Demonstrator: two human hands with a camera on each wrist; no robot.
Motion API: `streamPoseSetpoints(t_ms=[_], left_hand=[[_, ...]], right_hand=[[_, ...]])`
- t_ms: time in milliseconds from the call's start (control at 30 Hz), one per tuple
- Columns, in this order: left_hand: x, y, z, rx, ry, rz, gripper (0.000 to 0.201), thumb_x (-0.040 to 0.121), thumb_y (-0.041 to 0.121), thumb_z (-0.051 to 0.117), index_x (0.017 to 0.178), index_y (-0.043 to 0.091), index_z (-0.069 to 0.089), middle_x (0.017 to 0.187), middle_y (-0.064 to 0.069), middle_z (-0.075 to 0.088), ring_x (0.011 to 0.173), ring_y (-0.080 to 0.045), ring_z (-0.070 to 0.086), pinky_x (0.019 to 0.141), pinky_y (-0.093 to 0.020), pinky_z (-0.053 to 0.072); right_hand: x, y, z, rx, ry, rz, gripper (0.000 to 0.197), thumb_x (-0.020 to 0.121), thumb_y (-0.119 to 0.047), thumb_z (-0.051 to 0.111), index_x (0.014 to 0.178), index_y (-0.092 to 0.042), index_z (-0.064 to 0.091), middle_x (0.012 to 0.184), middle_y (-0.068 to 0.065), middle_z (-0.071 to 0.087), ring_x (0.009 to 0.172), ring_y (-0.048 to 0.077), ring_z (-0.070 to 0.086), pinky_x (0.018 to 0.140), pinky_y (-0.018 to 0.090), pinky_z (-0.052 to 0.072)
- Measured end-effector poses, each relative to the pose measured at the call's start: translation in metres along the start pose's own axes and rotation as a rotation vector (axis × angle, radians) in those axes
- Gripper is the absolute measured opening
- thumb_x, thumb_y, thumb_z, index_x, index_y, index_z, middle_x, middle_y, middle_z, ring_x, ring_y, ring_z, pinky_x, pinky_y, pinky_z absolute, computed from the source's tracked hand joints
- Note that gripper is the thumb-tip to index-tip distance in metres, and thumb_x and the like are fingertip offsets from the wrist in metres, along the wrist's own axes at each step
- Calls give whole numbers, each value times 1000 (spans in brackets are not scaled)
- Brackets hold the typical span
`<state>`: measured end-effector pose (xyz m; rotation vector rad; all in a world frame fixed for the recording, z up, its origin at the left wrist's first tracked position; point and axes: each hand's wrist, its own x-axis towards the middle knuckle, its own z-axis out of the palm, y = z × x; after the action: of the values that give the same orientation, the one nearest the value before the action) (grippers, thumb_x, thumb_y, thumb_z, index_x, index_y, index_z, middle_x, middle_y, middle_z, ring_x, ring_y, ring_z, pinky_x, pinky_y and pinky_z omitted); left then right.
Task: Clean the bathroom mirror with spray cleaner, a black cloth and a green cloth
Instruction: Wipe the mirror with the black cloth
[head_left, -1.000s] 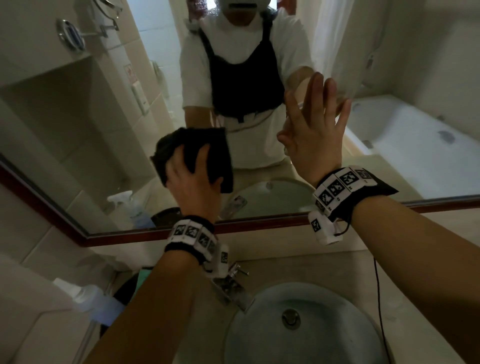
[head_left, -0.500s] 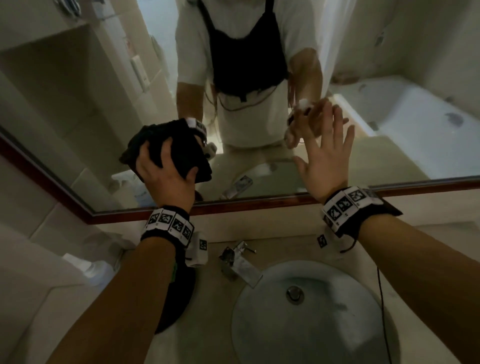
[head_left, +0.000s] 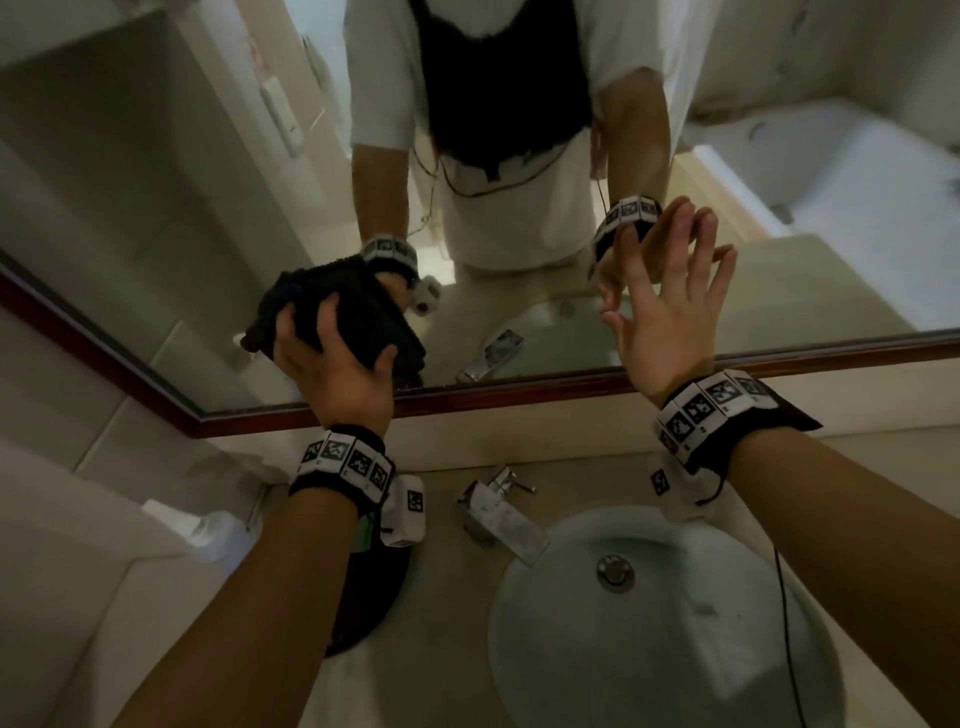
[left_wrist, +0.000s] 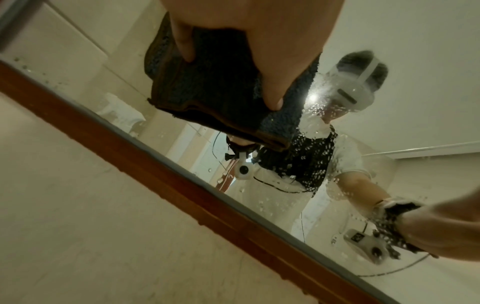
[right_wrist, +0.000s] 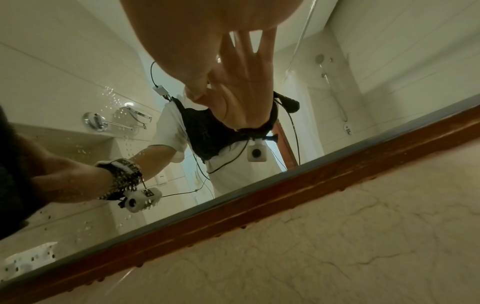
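Left hand (head_left: 337, 364) grips black cloth (head_left: 358, 317), pressed to lower mirror (head_left: 156, 249) near frame. Right hand (head_left: 670, 312) flat, fingers spread against glass. Droplets (left_wrist: 309, 162) bead the mirror.

My left hand (head_left: 332, 364) is reaching up at centre left of the head view, fingers and thumb curling in a grip. My right hand (head_left: 670, 312) is lifting at upper right, palm flat and forward, fingers (head_left: 698, 244) straight and slightly spread. Both forearms are stretching up from the lower corners.
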<state>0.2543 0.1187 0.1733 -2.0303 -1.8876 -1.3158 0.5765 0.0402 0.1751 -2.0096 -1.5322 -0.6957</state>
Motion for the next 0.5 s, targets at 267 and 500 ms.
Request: streamPoseSetpoints(t_ms=[267, 500], left_hand=[[-9, 29, 13, -55, -30, 20, 80, 73, 36, 81, 140, 28, 37, 153, -19, 18, 138, -43, 22, 110, -61, 35], [-40, 110, 45, -48, -113, 279, 62, 73, 24, 83, 128, 28, 56, 145, -12, 25, 132, -52, 28, 104, -66, 37]], right_hand=[[-1, 0, 3, 35, 4, -7, 86, 93, -36, 60, 158, -29, 5, 161, 27, 1, 148, 49, 0, 114, 70, 7], [-1, 3, 5, 18, 11, -23, 85, 93, -42, 60, 158, -29, 8, 161, 28, 4, 147, 49, 2, 113, 70, 9]])
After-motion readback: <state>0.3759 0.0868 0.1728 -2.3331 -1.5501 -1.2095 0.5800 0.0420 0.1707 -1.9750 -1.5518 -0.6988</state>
